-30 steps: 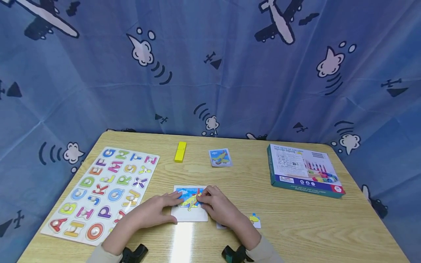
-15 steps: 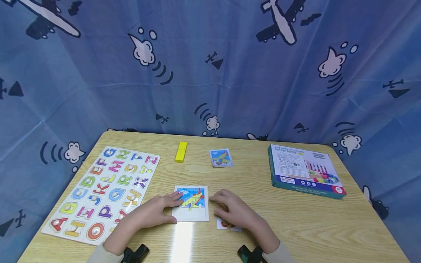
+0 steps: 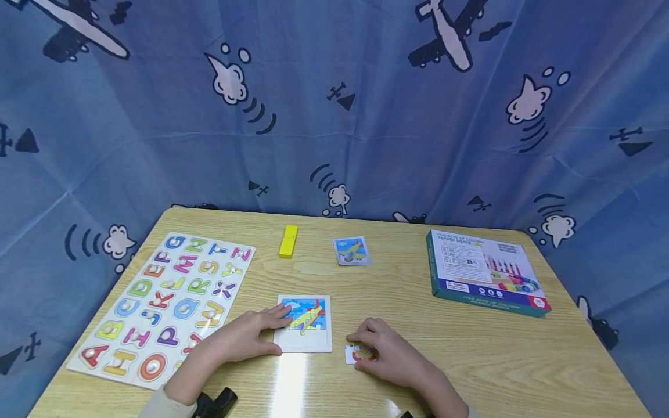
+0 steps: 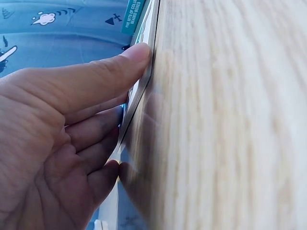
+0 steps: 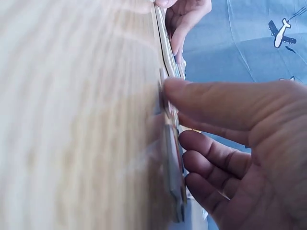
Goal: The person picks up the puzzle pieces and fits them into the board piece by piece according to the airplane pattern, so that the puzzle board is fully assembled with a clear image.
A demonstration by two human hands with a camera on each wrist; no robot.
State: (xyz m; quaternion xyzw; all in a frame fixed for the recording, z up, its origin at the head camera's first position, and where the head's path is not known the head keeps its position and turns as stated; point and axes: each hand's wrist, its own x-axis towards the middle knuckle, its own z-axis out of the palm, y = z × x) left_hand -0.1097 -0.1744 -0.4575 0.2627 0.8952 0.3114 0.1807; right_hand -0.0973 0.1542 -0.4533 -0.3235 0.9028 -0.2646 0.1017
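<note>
In the head view a white-framed puzzle board (image 3: 308, 342) lies near the table's front. Its upper part shows a yellow airplane on blue sky; the lower strip is bare white. My left hand (image 3: 256, 334) rests on its left side, fingers over the picture and thumb at the lower left corner. In the left wrist view the thumb touches the board's edge. To the board's right, my right hand (image 3: 387, 351) bends over loose puzzle pieces (image 3: 353, 355), pinching one between thumb and fingers. The palm hides some pieces. Seen from the right wrist, the thumb presses a thin piece (image 5: 163, 79).
A letter board (image 3: 125, 325) with knobbed letters lies at the left. Farther back are a yellow block (image 3: 288, 241) and an airplane picture card (image 3: 352, 251). A boxed set (image 3: 486, 271) sits at the right, and a blue curtain (image 3: 334, 116) hangs behind the table.
My right hand has left the puzzle picture, moved right and toward me, and come down on the loose pieces. The left hand has stayed on the board.
</note>
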